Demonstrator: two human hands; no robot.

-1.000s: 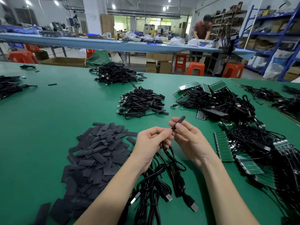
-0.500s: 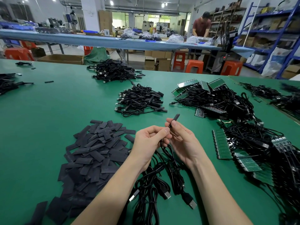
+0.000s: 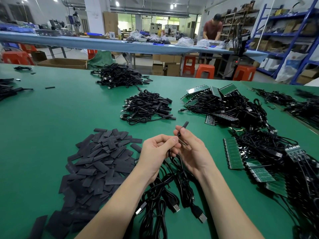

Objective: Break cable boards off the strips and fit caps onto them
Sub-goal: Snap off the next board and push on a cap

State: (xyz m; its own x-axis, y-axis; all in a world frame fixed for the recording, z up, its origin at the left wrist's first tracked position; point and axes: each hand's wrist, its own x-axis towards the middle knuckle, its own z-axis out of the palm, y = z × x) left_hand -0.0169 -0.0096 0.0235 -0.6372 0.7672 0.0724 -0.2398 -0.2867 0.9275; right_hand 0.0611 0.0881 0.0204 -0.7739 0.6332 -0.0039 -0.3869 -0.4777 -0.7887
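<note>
Green matting covers the bench (image 3: 43,135) from edge to edge, with a workshop of shelves, stools and a long blue table behind it; at centre frame the left hand (image 3: 155,152) and right hand (image 3: 193,150) meet above a bundle of cables (image 3: 165,195). Over the last second the hands have scarcely shifted, but the black cap (image 3: 182,129) looks a little shorter above the right fingertips than it did, so I judge it is being pushed down over the board on the cable's end and is close to seated; the board itself is hidden inside. The right hand pinches the cap between thumb and forefinger, its other fingers loosely curled; the left hand is curled with thumb and forefinger pinching the cable just below, touching the right fingers. The cap's long axis runs from lower left to upper right, tilted steeply, its free end pointing up and away toward the far piles; the cable drops from its lower end into the bundle between the wrists. Loose caps (image 3: 96,166) lie heaped at lower left; strips (image 3: 233,152) of green boards lie at right among tangled cables; capped cables (image 3: 146,107) are piled just above centre.
</note>
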